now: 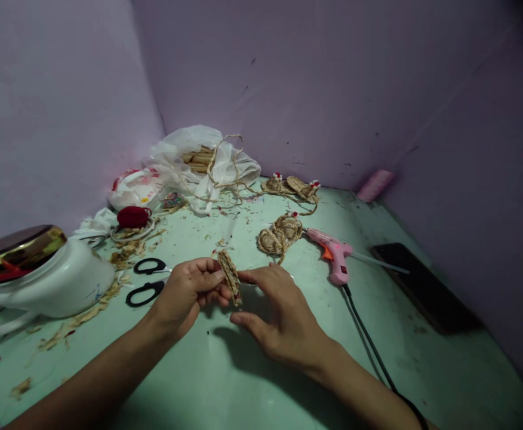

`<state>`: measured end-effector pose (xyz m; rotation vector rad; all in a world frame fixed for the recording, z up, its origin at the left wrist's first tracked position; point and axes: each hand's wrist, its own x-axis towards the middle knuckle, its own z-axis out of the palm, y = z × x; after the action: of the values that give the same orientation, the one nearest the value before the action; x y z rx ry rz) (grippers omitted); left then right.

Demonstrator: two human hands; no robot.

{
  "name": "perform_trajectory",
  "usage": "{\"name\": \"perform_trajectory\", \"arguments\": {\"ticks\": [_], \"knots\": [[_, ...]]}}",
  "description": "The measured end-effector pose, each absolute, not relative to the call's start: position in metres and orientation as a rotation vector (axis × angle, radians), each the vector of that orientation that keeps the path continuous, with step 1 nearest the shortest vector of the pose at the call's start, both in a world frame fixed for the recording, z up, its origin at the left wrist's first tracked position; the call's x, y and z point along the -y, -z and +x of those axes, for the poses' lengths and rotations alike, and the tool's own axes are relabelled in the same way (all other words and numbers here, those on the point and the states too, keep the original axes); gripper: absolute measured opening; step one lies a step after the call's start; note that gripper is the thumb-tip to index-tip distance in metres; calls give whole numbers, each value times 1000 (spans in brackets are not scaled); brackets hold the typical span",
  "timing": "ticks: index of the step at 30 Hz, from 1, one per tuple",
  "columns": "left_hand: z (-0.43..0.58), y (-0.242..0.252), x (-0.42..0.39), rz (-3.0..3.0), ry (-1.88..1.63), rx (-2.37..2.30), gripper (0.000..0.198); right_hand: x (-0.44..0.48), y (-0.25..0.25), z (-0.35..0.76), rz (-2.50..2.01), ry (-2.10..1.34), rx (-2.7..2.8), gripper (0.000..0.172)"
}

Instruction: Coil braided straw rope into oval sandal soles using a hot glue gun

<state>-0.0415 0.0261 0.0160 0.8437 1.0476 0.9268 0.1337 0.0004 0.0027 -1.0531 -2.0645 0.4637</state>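
My left hand (195, 286) pinches a small flat piece of braided straw (230, 278) between thumb and fingers, its edge turned up towards me. My right hand (279, 313) is open just to the right, thumb and index finger spread apart. The index fingertip is close to the straw piece; whether it touches, I cannot tell. Beyond the hands lies a braided straw item (280, 235) with coiled ends and a red and white bead. A pink glue gun (335, 252) lies on its side, a clear glue stick poking from its back. Black-handled scissors (145, 294) are partly hidden behind my left hand.
At the back are a white plastic bag (243, 170) with dried strips, loose braided cord and beaded straw slippers (304, 188). A white pot (73, 280) stands left, near red yarn (134, 217). Right lie a dark phone (427, 289), a pink roll (375, 185) and the glue gun's cable (369, 337).
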Motion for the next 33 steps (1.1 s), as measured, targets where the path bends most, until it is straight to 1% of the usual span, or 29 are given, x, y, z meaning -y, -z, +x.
{"name": "perform_trajectory", "arguments": {"ticks": [2,4,10,17,21,27,30,33], "knots": [[-40,-15,-26,802,-922,-1052,15,0,1,133,-1111,-415,2075,46],[-38,-13,-25,768,-922,-1059,13,1,5,132,-1164,-374,2075,49],[-35,-12,-21,762,-875,-1051,14,0,11,136,-1247,-388,2047,49],[-37,-10,-20,919,-865,-1127,30,-4,12,149,-1226,-384,2064,52],[-37,-8,-21,997,-845,-1187,28,-5,10,155,-1211,-368,2137,54],[-41,-17,-24,1072,-813,-1216,21,-11,5,165,-1208,-387,2306,74],[-45,-22,-26,1079,-820,-1202,21,-21,0,173,-1236,-262,2271,73],[-47,-23,-28,1050,-777,-1207,24,-36,-8,184,-1450,-199,2168,69]]}}
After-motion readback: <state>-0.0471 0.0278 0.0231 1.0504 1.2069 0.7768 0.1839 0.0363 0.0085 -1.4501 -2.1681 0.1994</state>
